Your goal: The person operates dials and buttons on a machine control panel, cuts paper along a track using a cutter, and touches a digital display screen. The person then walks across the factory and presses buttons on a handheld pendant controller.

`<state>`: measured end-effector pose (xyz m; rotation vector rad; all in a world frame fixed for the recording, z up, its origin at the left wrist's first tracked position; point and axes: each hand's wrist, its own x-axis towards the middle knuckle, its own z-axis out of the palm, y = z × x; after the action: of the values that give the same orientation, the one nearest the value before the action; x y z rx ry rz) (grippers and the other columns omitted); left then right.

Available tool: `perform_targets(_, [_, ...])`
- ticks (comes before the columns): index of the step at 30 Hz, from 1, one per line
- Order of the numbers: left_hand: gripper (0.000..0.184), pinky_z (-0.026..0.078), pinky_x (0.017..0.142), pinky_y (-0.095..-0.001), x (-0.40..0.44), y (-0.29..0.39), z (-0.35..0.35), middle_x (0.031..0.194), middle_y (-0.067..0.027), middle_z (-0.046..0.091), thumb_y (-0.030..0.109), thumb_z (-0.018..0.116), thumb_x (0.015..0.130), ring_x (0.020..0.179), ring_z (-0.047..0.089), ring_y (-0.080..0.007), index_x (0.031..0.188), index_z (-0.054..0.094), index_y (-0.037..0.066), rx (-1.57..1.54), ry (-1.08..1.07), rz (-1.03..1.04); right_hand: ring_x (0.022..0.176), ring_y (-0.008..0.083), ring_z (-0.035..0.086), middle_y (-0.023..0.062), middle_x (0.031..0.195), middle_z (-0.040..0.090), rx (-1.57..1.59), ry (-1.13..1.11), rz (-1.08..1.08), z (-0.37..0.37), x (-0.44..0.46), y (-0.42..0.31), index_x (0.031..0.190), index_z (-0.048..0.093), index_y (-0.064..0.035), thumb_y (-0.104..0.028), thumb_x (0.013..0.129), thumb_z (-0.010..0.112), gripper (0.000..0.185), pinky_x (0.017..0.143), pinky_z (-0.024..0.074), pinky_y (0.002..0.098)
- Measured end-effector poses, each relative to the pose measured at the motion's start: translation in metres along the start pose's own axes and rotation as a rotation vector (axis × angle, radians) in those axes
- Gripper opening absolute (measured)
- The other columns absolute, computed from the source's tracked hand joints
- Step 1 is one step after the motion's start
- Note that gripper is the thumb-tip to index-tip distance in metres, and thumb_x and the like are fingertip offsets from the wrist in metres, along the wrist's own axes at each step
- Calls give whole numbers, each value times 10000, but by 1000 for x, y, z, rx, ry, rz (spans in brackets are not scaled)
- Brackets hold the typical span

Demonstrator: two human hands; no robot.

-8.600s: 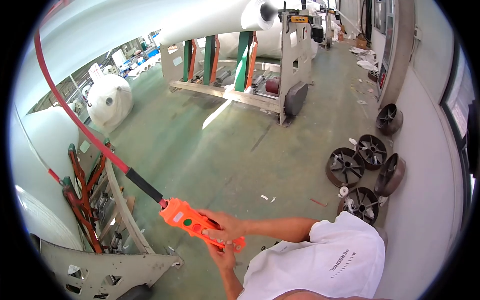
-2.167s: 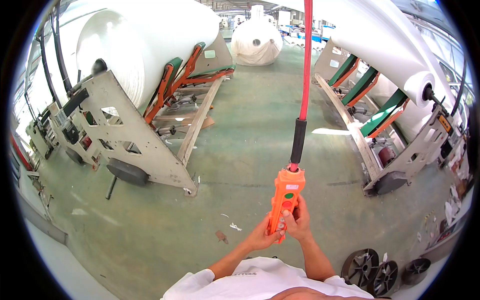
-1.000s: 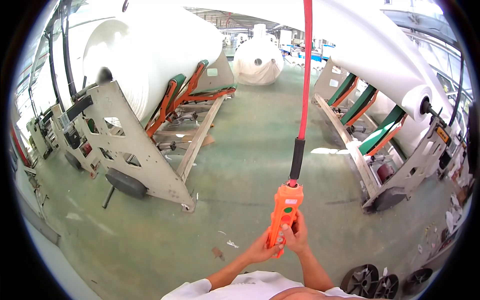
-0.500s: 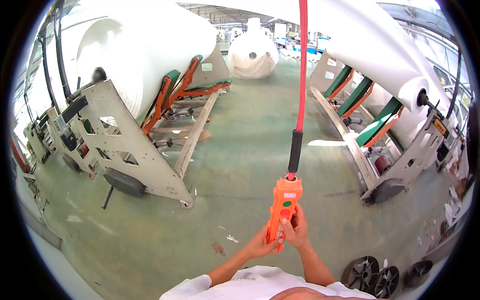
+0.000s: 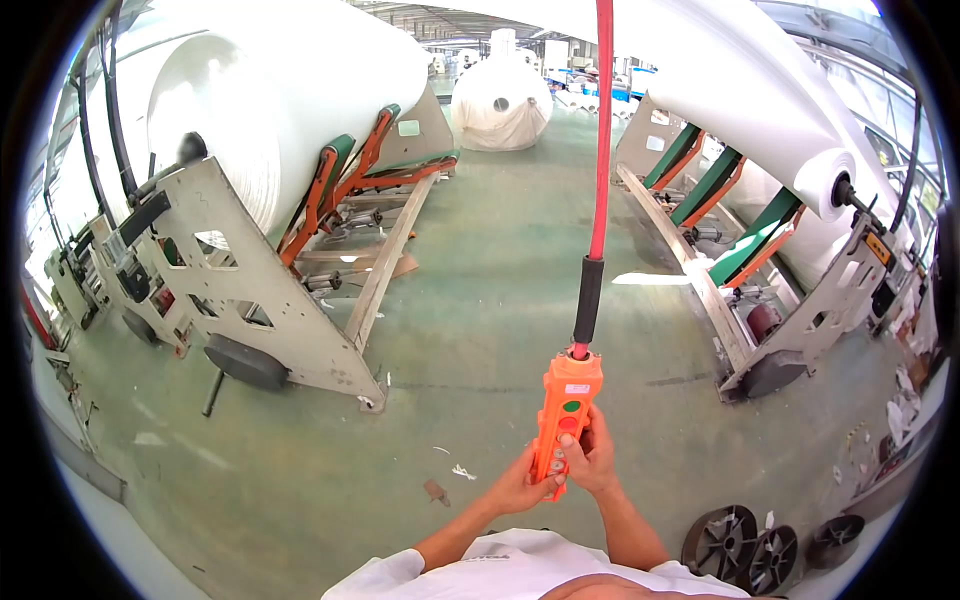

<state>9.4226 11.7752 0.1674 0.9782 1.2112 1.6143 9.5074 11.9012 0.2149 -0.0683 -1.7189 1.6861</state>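
Observation:
An orange pendant control [image 5: 570, 395] hangs upright from a red cable [image 5: 600, 190] with a black sleeve. It carries a green button, a red one and several lower buttons. My left hand [image 5: 522, 484] is closed around its lower left side, the thumb near the bottom buttons. From the right, my right hand [image 5: 592, 458] grips the same control, its thumb lying over the buttons under the red one. Whether a button is pressed in, I cannot tell. The fingers behind the control are partly hidden.
On the left stands a large white roll [image 5: 330, 90] in a grey frame [image 5: 270, 300] with orange arms. A second white roll [image 5: 740, 90] is on the right-hand stand. Farther off is a wrapped roll [image 5: 500, 110]. Dark spoked wheels [image 5: 722, 540] lie at lower right.
The view has shifted very slightly, so the surroundings sit a little higher and farther left. Both hands keep their hold on the pendant control.

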Motion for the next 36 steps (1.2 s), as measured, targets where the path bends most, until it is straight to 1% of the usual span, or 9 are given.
perform_targets(11, [515,517,792,-294,1,-7,1,1058,-18,541,93,637,957,928,575,-105,1385,351,63,-31,20,16,1106,230,627,205,1262,603,-11,-14,4,-4,1,6,1418,308,51,-130,980,573,543,960,515,377])
perform_targets(14, [530,522,785,-298,3,-11,-1,1057,-22,546,93,639,955,915,582,-111,1396,346,66,-21,11,36,915,136,621,144,1181,633,-25,14,3,-2,1,4,1432,322,35,-76,951,566,551,813,533,302])
perform_targets(17, [522,530,768,-306,2,-3,0,1052,-30,550,90,636,954,903,589,-117,1389,349,66,-49,3,-16,806,91,580,88,1096,615,-61,2,-4,-7,0,11,1430,324,22,-59,948,568,546,737,524,269])
perform_targets(20, [502,536,754,-313,4,-1,0,1041,-35,554,90,629,956,894,594,-120,1374,354,63,-23,3,18,1074,206,627,185,1239,617,-15,-7,56,-8,-2,10,1423,309,47,-134,981,566,542,938,513,363])
perform_targets(23, [491,537,751,-312,4,-8,-1,1033,-35,556,99,627,959,891,593,-118,1365,354,60,-29,12,31,1008,182,625,182,1237,615,-26,1,25,-7,-1,12,1419,317,47,-131,981,563,532,902,518,345])
perform_targets(26, [492,534,764,-308,2,-11,-3,1029,-32,558,109,631,959,896,590,-112,1363,354,57,-62,-15,-48,739,73,555,61,1050,589,-45,7,-4,-7,-2,11,1432,322,17,-46,946,574,551,684,511,252])
perform_targets(32, [525,521,852,-309,2,-24,-4,1089,-25,571,118,647,953,975,584,-108,1388,361,48,5,16,37,825,103,582,81,1087,609,-1,1,-23,-5,-1,9,1433,316,22,-37,941,574,559,753,525,282])
perform_targets(35, [544,514,886,-313,-2,1,-4,1118,-26,572,114,654,950,1006,582,-113,1403,361,44,21,-27,61,1006,165,607,172,1231,611,-16,15,-56,-5,0,16,1428,324,20,-126,970,587,549,896,510,339])
perform_targets(36, [547,512,894,-314,-2,5,-4,1126,-27,572,112,656,949,1014,582,-115,1405,361,42,14,-35,62,1019,170,609,172,1234,610,-11,6,-65,-5,1,16,1429,323,20,-125,971,586,548,903,509,341])
